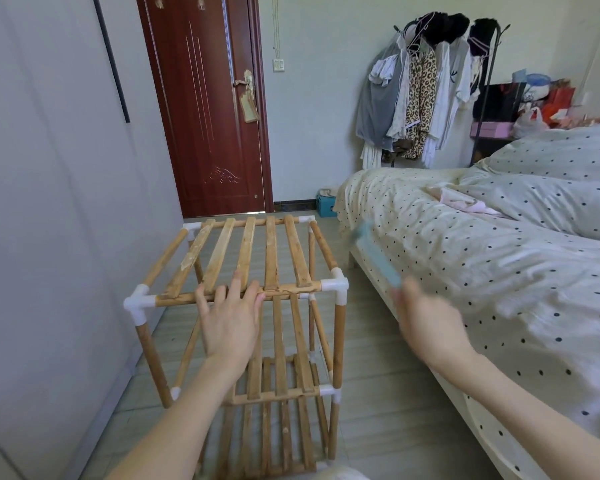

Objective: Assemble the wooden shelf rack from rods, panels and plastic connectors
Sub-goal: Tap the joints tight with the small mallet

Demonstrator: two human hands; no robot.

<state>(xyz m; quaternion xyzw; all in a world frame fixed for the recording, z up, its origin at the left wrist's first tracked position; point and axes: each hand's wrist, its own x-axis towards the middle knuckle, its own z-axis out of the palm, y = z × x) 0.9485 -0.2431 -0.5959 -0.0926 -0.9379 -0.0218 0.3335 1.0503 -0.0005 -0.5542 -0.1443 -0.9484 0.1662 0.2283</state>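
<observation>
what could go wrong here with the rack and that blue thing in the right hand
1. The right hand is motion-blurred as it holds a light blue object close to the rack's front right corner connector; a swing could knock it.
2. The left hand rests with straight fingers on the top front rod; pressing down might loosen the push-fit joints.
3. One top slat looks chipped and pale, so it may splinter or crack under load.

Two bare forearms, sleeveless to the frame's edge; left hand (230,323) and right hand (430,322) ungloved, no rings, no watch.
</observation>
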